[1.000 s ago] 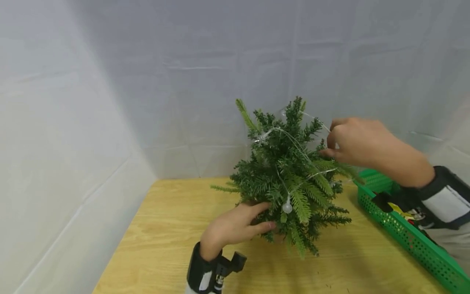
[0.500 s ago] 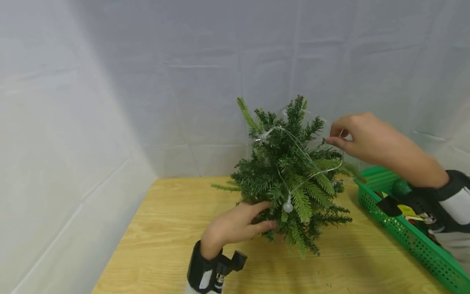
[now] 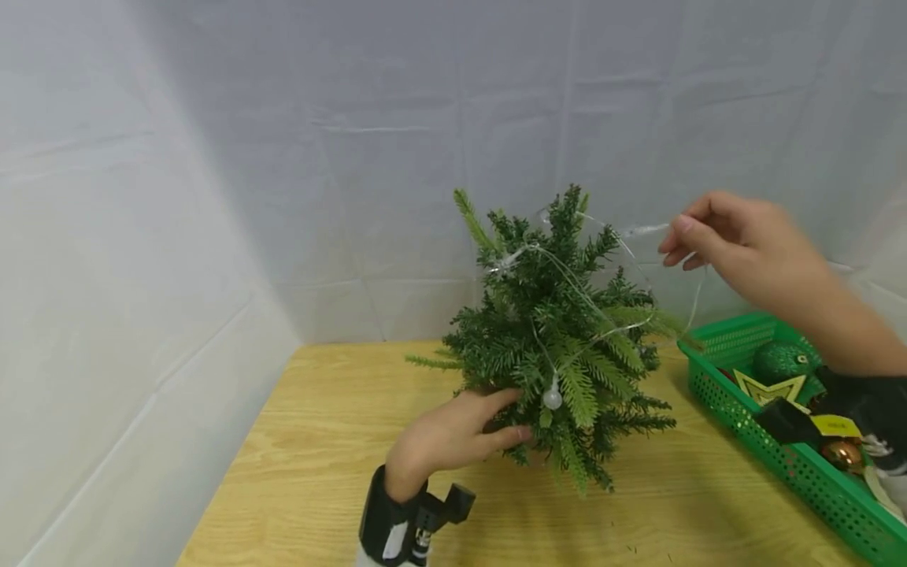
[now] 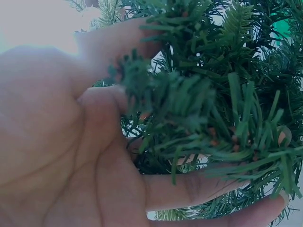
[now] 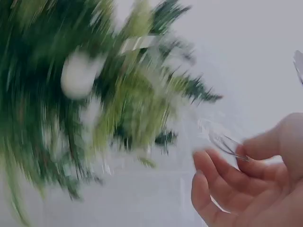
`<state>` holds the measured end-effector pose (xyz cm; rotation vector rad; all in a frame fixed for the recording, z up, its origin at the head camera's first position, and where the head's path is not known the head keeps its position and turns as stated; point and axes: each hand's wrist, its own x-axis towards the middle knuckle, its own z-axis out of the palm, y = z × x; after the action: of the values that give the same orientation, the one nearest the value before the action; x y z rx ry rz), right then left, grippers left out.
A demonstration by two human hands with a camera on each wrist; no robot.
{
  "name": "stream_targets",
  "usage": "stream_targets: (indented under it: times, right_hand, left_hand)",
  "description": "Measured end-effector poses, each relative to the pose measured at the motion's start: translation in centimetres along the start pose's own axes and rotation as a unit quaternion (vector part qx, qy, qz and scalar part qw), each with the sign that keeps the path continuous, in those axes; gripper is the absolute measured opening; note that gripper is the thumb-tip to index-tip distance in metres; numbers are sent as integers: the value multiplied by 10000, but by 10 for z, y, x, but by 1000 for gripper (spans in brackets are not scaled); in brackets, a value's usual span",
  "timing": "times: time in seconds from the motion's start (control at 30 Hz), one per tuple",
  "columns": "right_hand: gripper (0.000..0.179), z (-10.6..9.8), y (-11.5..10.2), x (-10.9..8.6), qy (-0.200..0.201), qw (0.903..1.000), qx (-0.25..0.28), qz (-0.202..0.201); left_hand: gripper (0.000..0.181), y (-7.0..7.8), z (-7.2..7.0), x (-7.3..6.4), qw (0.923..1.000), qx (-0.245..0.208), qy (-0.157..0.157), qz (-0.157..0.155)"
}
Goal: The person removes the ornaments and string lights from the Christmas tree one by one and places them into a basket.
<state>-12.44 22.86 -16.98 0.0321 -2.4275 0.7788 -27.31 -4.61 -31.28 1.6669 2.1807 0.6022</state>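
A small artificial Christmas tree (image 3: 546,339) stands upright on the wooden table. Clear string lights (image 3: 591,295) with round bulbs drape over its branches. Low on the tree's left side, my left hand (image 3: 457,433) holds it; in the left wrist view the fingers reach in around dark green branches, partly hidden by needles. To the right of the tree, my right hand (image 3: 740,244) is raised above the table. Its thumb and index finger pinch the string-light wire (image 5: 227,144), whose strands run to the tree and hang down. A bulb (image 3: 552,395) hangs on the front branches.
A green perforated basket (image 3: 737,417) stands right of the tree. Inside are a gold star (image 3: 768,390), a green ball ornament (image 3: 779,361) and a copper ball ornament (image 3: 843,454). White sheeting (image 3: 397,157) closes off the back and the left side.
My right hand has moved rightward, away from the tree, and turned, drawing the string-light wire out with it. More of the basket's contents show. The left hand keeps its place.
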Motion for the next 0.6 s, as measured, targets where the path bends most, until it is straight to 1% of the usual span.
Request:
stream_targets:
  times: [0.03,0.07,0.1,0.13,0.17,0.2,0.23,0.27,0.33,0.37,0.43,0.47,0.5,0.53,0.57,0.6]
  right_hand:
    - [21,-1,3,-1,-25,9977,670,-14]
    - [21,-2,5,-3,-57,9898,1423,-58]
    - [21,-4,8,-4,-101,9772,2117,-90]
    - [20,-5,10,-5,-158,9603,2785,-110]
    - [19,-7,12,-6,-210,9424,3335,-162]
    - [17,-8,14,-6,-253,9259,3765,-193]
    - [16,-10,15,-7,-282,9137,4049,-208]
    - [16,-11,16,-8,-263,9079,4179,-186]
    - [17,-14,15,-10,-217,9090,4163,-54]
    - [18,-15,14,-12,-176,9142,4049,86]
    - [22,-17,11,-16,-129,9277,3714,347]
    - [24,-17,9,-18,-95,9392,3407,424]
    - [25,-18,7,-20,-67,9533,2986,442]
    - [25,-17,5,-22,-29,9652,2580,431]
    - [26,-17,2,-25,14,9759,2147,385]
    - [25,-16,-1,-27,74,9838,1771,264]
  left_hand:
    - [54,0,0,0,10000,2,-2,0]
    - [54,0,0,0,10000,-4,-4,-4]
    - [54,0,0,0,10000,-12,-4,-9]
    - [55,0,0,0,10000,-29,-8,-24]
    - [55,0,0,0,10000,-46,-11,-33]
    - [55,0,0,0,10000,-57,-15,-46]
    - [56,0,0,0,10000,-56,-14,-56]
    - [56,0,0,-1,10000,-55,-10,-57]
    - [56,0,0,-1,10000,-33,0,-45]
    - [56,0,0,-1,10000,-17,6,-29]
    - [55,-1,0,-1,10000,22,16,1]
    - [55,-1,0,0,10000,24,13,18]
    - [55,-1,0,0,10000,27,8,29]
    - [55,-1,0,0,10000,33,4,36]
    - [55,-1,1,0,10000,35,-4,43]
    - [56,-1,1,0,10000,33,-11,48]
